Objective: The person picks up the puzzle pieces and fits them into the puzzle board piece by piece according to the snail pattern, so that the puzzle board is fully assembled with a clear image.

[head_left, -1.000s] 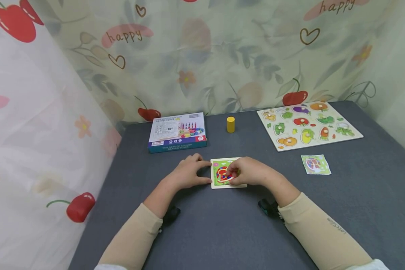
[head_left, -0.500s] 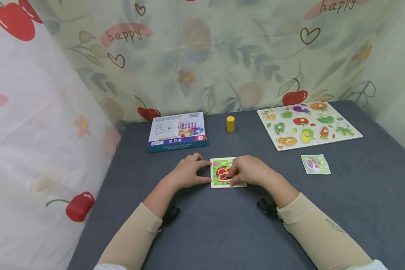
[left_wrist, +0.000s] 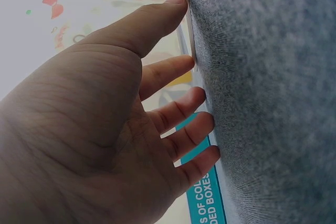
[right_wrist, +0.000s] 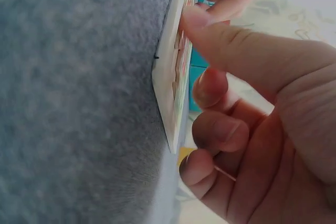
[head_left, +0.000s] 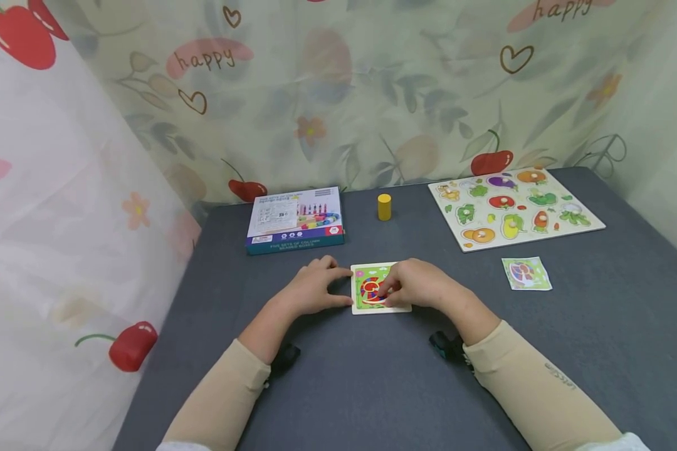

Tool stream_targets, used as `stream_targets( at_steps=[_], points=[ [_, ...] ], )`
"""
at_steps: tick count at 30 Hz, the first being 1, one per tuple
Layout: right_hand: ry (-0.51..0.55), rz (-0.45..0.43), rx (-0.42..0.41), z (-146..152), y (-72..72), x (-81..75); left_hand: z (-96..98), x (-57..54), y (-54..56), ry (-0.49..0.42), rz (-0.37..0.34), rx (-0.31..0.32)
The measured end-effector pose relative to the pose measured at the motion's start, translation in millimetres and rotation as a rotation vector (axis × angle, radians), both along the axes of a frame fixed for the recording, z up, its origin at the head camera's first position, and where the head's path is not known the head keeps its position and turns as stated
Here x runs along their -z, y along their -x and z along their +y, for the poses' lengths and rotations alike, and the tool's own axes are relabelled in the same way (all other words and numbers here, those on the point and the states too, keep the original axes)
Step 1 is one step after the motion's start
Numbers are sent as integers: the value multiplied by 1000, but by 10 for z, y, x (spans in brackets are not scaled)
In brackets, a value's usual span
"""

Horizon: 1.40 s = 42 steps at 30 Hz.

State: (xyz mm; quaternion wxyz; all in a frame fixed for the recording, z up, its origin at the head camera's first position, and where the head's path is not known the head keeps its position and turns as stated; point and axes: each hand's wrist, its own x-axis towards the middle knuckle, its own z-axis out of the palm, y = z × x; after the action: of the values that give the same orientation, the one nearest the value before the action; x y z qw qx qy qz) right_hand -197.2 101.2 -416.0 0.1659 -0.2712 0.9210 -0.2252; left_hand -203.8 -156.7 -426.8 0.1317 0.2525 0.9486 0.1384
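A small square jigsaw puzzle board point(head_left: 361, 308) with a pale rim, a green ground and a red and blue picture lies flat on the table. My left hand point(head_left: 313, 287) spreads thumb and forefinger against its left edge, touching two spots; the other fingers are loosely extended in the left wrist view. Over the board's right half, my right hand point(head_left: 420, 285) pinches a puzzle piece, mostly hidden by the fingertips, low at the picture. In the right wrist view, the right thumb point(right_wrist: 231, 43) meets the board's surface while the remaining fingers curl beside it.
Behind the left hand lies a bead-set box point(head_left: 295, 220). A yellow cylinder point(head_left: 384, 207) stands upright at the back. To the right are a large vegetable puzzle board point(head_left: 521, 233) and a small picture card point(head_left: 526, 274). A printed curtain point(head_left: 367, 113) hangs behind the table.
My right fingers shift slightly over the picture, first closing in toward the board and then moving a little apart again. The left hand keeps its place at the edge.
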Motion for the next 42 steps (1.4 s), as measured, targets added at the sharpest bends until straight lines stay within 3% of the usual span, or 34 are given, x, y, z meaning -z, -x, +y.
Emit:
stream_targets(
  at_steps=[6,14,22,42],
  points=[
    [45,1,-48,30,-33,-148,5,-1,-15,6,4,1],
    [97,25,-12,112,-105,-411,-6,-23,-17,-2,-2,3],
    [126,-19,1,237,-165,-601,-19,-13,-13,-22,4,11],
    [160,-133,125,760,-152,-821,-19,-6,-12,-16,10,6]
  ],
)
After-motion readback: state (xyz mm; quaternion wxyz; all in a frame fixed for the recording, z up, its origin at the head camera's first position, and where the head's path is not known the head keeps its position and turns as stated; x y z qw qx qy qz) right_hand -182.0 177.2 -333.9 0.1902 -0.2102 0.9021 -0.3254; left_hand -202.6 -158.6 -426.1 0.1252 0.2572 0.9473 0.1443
